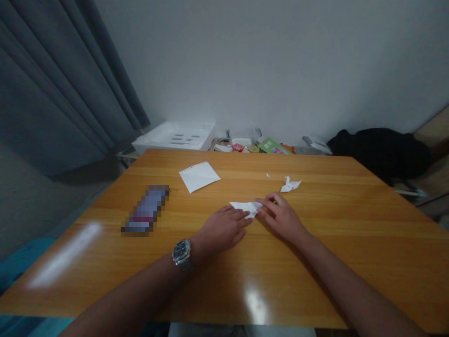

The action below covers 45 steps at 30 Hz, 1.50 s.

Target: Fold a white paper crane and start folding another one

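Observation:
A small folded piece of white paper [243,206] lies on the wooden table between my hands. My left hand [226,227], with a metal watch [182,252] on its wrist, rests flat over the paper's near left part, fingers stretched out. At the paper's right end, my right hand [280,216] pinches the edge between thumb and fingers. Beyond my right hand stands a folded paper bird [290,185], with a tiny paper scrap [268,175] to its left. Farther left lies a white sheet [199,177] with a perforated edge.
A phone-like object [146,209], blurred out, lies on the table [294,285] at left. Behind the far edge are a white plastic tray [164,135], a green packet [273,146] and assorted small items. Black cloth [382,152] is heaped at the back right; a grey curtain [63,79] hangs left.

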Each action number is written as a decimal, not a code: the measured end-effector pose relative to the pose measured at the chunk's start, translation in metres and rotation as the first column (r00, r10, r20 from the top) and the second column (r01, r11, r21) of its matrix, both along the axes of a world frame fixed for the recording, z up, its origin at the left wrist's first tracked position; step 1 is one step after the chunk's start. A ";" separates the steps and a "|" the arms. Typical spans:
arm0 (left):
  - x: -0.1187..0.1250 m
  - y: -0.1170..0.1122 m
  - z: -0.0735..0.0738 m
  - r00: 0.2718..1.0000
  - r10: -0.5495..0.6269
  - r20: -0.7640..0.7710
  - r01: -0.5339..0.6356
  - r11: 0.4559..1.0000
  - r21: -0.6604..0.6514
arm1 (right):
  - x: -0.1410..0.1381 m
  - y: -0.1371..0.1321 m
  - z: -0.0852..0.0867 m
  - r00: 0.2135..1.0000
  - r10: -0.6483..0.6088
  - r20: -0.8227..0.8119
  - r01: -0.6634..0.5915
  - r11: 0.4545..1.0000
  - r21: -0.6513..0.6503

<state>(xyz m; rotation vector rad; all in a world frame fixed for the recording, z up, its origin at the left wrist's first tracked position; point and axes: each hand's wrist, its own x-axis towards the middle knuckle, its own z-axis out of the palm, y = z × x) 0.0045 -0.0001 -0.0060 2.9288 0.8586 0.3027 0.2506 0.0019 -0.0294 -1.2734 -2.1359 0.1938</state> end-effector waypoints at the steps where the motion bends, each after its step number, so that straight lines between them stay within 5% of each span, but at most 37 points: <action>1: 0.000 0.000 0.000 1.000 -0.002 0.000 0.002 1.000 -0.005 | 0.004 -0.003 0.003 0.994 0.096 0.047 -0.094 0.995 -0.033; 4: -0.001 0.000 0.000 1.000 -0.008 -0.004 0.008 1.000 -0.019 | 0.012 -0.008 0.009 0.937 0.293 0.192 -0.269 0.953 -0.141; 8: -0.002 0.000 -0.002 1.000 -0.001 -0.014 0.001 1.000 -0.021 | 0.014 -0.009 0.009 0.891 0.345 0.296 -0.307 0.937 -0.165; 28: -0.002 -0.003 -0.001 0.999 0.010 -0.033 -0.011 1.000 -0.016 | 0.042 0.008 0.003 0.922 0.102 0.373 -0.052 0.988 -0.143; 35: -0.003 -0.001 -0.002 1.000 0.004 -0.020 -0.005 1.000 -0.025 | 0.046 0.010 0.004 0.914 -0.114 0.388 0.158 0.984 -0.084; 45: -0.003 0.000 -0.004 1.000 -0.003 -0.007 0.003 1.000 -0.012 | 0.031 0.000 0.012 0.940 0.216 0.264 -0.180 0.971 -0.156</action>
